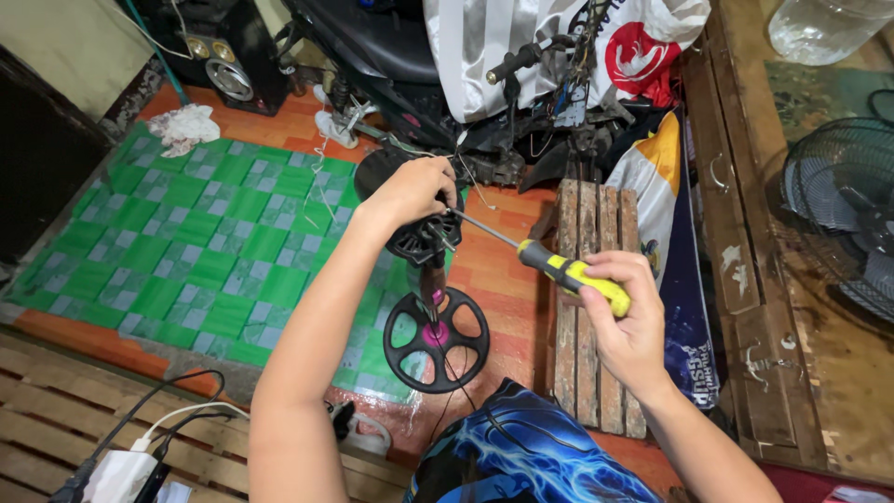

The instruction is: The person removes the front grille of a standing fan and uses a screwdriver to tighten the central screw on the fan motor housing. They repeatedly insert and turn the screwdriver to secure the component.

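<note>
A white cloth [184, 126] is seen at the upper left of the frame, on a green checked mat [168, 251]. A speaker [228, 56] is stood behind it. At the lower left, a white plug strip [116, 475] with cords is laid on wooden slats.

In the middle, a black fan motor [424, 237] is held up by the left hand [410, 191]. The fingers are curled tight around its top. Below it, a round black grille ring [436, 340] with a pink centre is seen, still joined on by a short stem. The left arm is stretched forward and bent a little at the elbow.

A screwdriver [549, 265] with a yellow and black handle is gripped in the right hand [619, 312], at the right of the middle. Its thin tip is pushed against the side of the motor. The right wrist is bent back, with the handle pinched by thumb and fingers.

The fan looks partly taken apart. The motor is bare, but a screw seems not yet out, so more is left.

At the far right, another fan cage [838, 214] is stood on the floor.
</note>
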